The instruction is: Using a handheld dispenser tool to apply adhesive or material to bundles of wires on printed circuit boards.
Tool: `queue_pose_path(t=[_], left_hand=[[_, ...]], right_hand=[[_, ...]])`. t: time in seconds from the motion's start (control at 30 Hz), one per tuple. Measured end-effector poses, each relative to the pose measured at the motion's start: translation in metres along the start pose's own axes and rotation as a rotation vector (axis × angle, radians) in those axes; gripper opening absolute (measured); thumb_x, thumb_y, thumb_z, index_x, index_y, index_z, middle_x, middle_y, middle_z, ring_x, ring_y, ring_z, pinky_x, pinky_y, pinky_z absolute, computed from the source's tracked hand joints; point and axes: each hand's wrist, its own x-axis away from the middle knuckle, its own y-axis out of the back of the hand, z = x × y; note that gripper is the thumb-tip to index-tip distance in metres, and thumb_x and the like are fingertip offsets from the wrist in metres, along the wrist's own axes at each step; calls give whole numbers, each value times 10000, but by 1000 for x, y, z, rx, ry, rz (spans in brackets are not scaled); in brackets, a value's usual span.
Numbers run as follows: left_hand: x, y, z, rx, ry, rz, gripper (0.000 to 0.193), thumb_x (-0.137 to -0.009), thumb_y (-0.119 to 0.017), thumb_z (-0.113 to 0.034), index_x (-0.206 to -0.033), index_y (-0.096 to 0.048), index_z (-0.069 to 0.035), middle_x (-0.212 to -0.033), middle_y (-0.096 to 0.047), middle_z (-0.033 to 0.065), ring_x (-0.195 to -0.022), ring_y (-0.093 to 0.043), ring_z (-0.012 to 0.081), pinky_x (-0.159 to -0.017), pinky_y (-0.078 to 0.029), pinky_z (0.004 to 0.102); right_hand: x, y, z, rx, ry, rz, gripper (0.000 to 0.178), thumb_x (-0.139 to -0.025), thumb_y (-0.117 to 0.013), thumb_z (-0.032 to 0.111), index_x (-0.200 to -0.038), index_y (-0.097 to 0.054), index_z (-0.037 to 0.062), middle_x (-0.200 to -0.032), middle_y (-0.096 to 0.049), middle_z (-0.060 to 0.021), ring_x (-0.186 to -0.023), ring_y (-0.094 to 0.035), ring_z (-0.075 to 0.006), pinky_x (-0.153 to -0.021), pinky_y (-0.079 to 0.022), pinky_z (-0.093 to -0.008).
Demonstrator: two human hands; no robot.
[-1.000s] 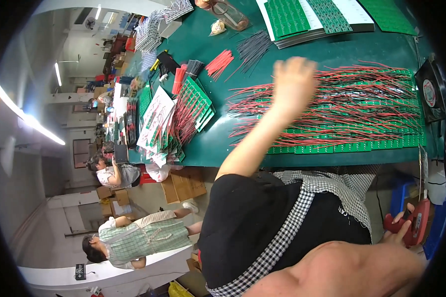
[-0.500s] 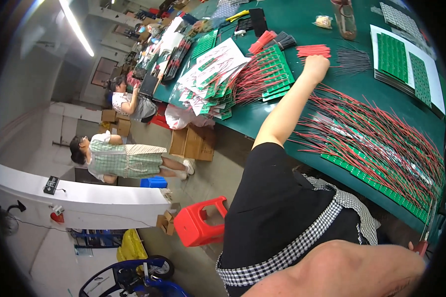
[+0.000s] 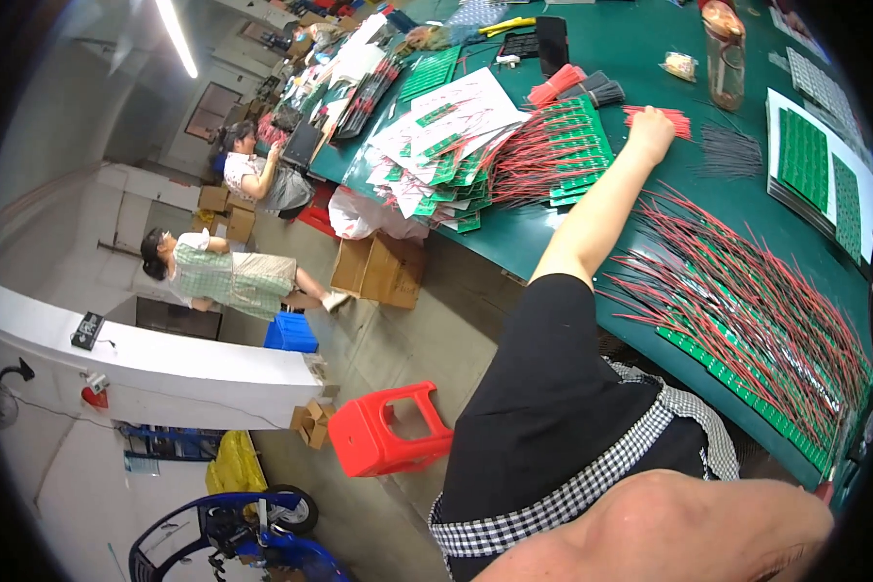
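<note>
Between the obstructing wired boards (image 3: 752, 320) and pale stack (image 3: 823, 175) runs open tabletop (image 3: 776, 225), its dim right end hard to judge.

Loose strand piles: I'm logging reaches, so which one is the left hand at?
The loose red strand pile, partly covered by the left hand; the loose black strand pile lies to its right, uncovered.

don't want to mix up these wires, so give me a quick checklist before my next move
1. Left hand at the loose red wires: ok, it is right at the pile.
2. Wire gripped: cannot tell, the fingertips are hidden.
3. Loose black wires kept separate: ok, they lie in their own pile beside the red ones.
4. Wires over the board row untangled: not ok, red and black strands cross and overlap.
5. Right hand in sight: not ok, it is out of view.
</note>
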Motion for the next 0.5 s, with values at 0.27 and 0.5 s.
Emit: queue_pose_path(t=[0.27, 0.5], left_hand=[[-19, -10, -27, -47, -130, -62, 118, -673, -552, -159, -698, -641, -85, -755, -622, 73, -789, -559, 243, -653, -422, 349], [-19, 36, -3, 145, -155, 112, 107, -707, -519, -103, -707, -623, -80, -729, -621, 110, -713, -612, 255, -601, -490, 374]], right_hand=[[14, 25, -8, -192, -80, 256, 412, -826, -473, 135, -1183, -352, -31, -998, -476, -127, -684, -447, -142, -529, -407, -224], [-2, 11, -17, -67, -240, 3, 332, -854, -424, 104, -1151, -393, -42, -902, -488, -77, -600, -396, -62, -480, -391, -188]])
